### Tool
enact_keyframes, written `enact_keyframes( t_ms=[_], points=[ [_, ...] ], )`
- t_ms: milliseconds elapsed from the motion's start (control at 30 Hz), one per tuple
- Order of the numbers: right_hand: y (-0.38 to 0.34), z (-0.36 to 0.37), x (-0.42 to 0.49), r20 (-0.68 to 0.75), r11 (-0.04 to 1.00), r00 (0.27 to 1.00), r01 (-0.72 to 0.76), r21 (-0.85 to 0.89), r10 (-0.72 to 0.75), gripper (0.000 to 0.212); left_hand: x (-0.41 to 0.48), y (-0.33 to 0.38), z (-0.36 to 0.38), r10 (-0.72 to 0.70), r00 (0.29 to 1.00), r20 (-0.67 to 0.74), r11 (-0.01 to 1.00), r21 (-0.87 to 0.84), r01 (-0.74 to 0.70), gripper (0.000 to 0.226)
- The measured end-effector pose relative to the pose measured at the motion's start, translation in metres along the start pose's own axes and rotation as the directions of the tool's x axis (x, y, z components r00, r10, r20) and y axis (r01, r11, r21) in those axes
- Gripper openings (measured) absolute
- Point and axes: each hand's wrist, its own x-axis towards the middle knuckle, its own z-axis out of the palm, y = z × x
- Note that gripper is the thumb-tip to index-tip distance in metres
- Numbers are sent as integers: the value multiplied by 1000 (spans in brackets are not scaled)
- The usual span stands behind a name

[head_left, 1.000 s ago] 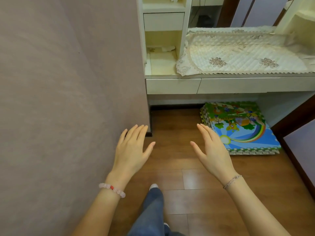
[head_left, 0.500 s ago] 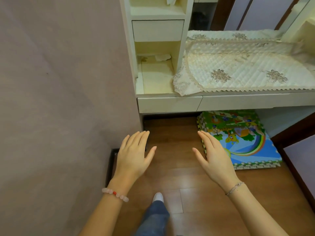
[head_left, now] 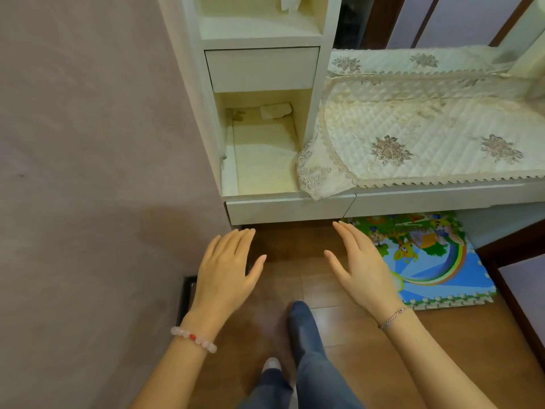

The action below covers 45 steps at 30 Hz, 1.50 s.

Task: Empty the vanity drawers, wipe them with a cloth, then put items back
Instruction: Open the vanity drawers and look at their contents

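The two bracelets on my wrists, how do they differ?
The left bracelet is chunky pale pink round beads with one red bead; the right bracelet is a thin silvery chain. The left one sits snug across the wrist, the right one hangs slanted. Both hands are open and empty.

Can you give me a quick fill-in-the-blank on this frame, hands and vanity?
1. Both hands, left hand and right hand, hold ____.
2. The small drawer in the tower is ____.
3. The foam play mat lies on the floor under the ____.
4. The beaded bracelet is on the ____ wrist.

Missing words: nothing; closed; vanity; left
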Motion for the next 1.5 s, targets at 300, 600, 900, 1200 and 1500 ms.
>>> enact_keyframes(
  t_ms=[300, 600, 900, 1200, 1500],
  points=[
    [27, 7, 97, 59, 997, 997, 46, 67, -50, 57, 87, 3, 17, -47, 999, 13, 998, 30, 47, 49],
    [49, 14, 166, 115, 991, 987, 105, 78, -113, 55, 148, -1, 39, -85, 996, 34, 996, 5, 85, 49],
    [49, 32, 177, 77, 996, 996, 32, 86, -38, 54, 176, -27, 48, -11, 998, 63, 998, -64, 15, 40],
    [47, 49, 154, -2, 989, 995, -95, 111, 96, 51, 191, -51, 65, 106, 987, 123, 988, -128, -91, 37],
    [47, 98, 110, 42, 795, 880, -446, 410, 473, 44, 193, -68, 88, 256, 933, 252, 959, -191, -211, 45]
  ],
)
